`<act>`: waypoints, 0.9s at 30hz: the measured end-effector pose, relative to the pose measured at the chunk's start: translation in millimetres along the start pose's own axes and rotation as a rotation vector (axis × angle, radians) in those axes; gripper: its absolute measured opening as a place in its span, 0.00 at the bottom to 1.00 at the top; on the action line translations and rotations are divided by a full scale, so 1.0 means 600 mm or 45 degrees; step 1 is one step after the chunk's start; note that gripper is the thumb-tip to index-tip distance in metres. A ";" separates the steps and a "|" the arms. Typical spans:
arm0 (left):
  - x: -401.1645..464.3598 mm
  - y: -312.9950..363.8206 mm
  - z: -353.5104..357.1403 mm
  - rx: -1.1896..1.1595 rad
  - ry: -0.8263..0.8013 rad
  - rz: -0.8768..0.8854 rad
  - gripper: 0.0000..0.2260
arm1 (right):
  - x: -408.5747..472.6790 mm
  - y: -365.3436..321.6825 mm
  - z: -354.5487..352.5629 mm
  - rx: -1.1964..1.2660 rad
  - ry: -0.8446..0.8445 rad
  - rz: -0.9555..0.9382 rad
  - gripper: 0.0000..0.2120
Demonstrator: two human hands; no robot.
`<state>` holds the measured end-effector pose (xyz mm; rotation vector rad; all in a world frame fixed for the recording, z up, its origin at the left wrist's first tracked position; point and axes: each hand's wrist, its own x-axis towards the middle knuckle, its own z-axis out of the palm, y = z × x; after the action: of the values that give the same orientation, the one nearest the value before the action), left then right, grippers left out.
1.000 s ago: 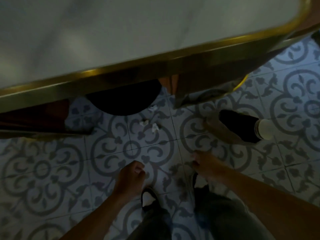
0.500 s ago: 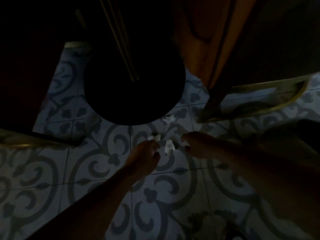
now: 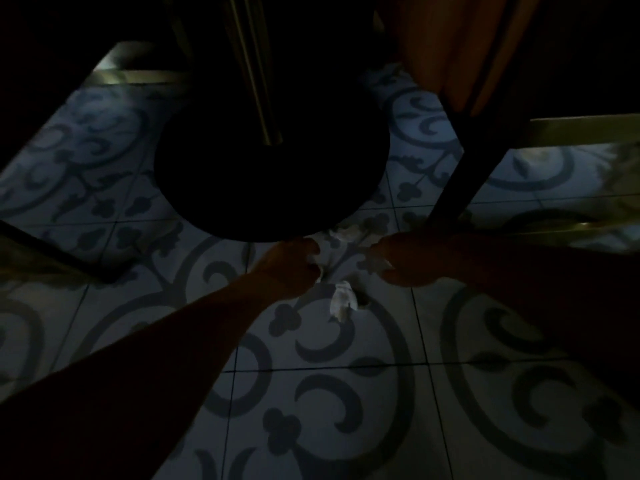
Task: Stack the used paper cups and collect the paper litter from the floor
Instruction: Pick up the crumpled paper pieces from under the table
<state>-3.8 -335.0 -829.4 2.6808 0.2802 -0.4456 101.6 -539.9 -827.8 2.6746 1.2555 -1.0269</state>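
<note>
I am under the table in very dim light. My left hand (image 3: pixel 294 263) reaches down to the patterned tile floor, its fingers pinched on a small white paper scrap (image 3: pixel 316 263). My right hand (image 3: pixel 405 259) is level with it to the right, fingers curled on another white scrap (image 3: pixel 375 265). A crumpled white paper piece (image 3: pixel 343 300) lies loose on the tile just below and between the hands. One more scrap (image 3: pixel 346 233) lies beyond them at the edge of the table base. No paper cups are in view.
The round black table base (image 3: pixel 270 174) with its brass post (image 3: pixel 256 81) stands directly beyond my hands. A dark chair leg (image 3: pixel 460 174) slants down at the right, with brass rails (image 3: pixel 581 131) behind it. Another dark frame (image 3: pixel 52 252) crosses the left.
I have ducked from above the table top to under it. Both hands have reached forward to the scraps by the table base and closed on them.
</note>
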 end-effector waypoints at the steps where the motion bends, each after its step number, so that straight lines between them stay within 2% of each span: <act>1: -0.009 0.001 -0.001 0.038 -0.052 0.021 0.20 | -0.008 -0.009 0.002 -0.022 -0.002 0.006 0.24; 4: -0.025 -0.002 0.006 0.144 -0.230 0.063 0.25 | -0.033 -0.044 0.021 -0.079 -0.037 -0.012 0.29; 10: -0.021 -0.007 0.031 0.414 -0.412 0.074 0.30 | -0.040 -0.086 0.036 -0.058 -0.142 -0.172 0.32; 13: -0.033 -0.010 0.042 0.486 -0.477 0.080 0.31 | -0.044 -0.104 0.058 -0.057 -0.201 -0.171 0.35; 18: -0.056 -0.018 0.044 0.473 -0.462 0.070 0.29 | -0.042 -0.109 0.100 -0.193 -0.230 -0.190 0.36; 22: -0.058 -0.005 0.029 0.451 -0.390 0.073 0.20 | -0.041 -0.105 0.110 -0.272 -0.210 -0.185 0.36; 27: -0.076 0.013 0.025 0.561 -0.414 0.098 0.17 | -0.059 -0.109 0.119 -0.389 -0.139 -0.202 0.33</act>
<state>-48.0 -354.1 -823.9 2.9573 -0.0222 -1.0056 0.5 -539.5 -847.6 2.2937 1.4851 -0.8968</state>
